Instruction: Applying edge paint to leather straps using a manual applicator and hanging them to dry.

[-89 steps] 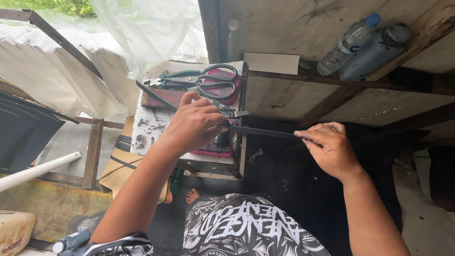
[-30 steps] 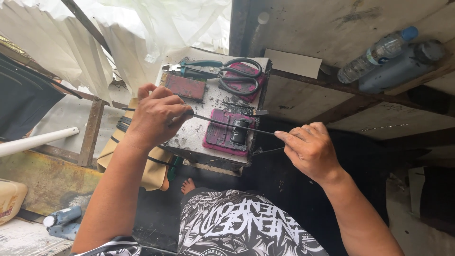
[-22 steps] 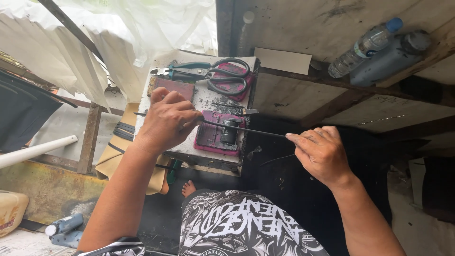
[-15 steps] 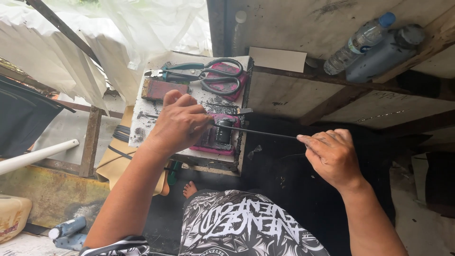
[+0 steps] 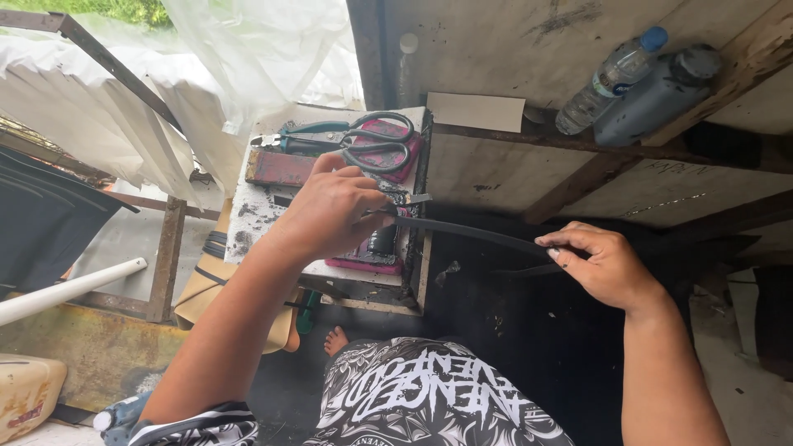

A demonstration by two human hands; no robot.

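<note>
A thin black strip (image 5: 471,234) stretches between my two hands. My left hand (image 5: 334,206) grips one end over a small stained work stand (image 5: 248,215), and a small blade-like tool pokes out by its fingers. My right hand (image 5: 599,264) pinches the other end to the right, over a dark area. Large scissors (image 5: 363,140) lie at the stand's far end, on a pink block. A dark red block (image 5: 281,168) lies beside my left hand. A second pink block under that hand is mostly hidden.
Two plastic bottles (image 5: 640,87) lie on a wooden ledge at the upper right. White plastic sheeting (image 5: 124,107) hangs at the left, with a white pipe (image 5: 66,289) below. My foot (image 5: 334,339) shows under the stand.
Both hands have stayed on the strip. The view has swung about, and my left hand has shifted a little along the stand while the strip stays taut.
</note>
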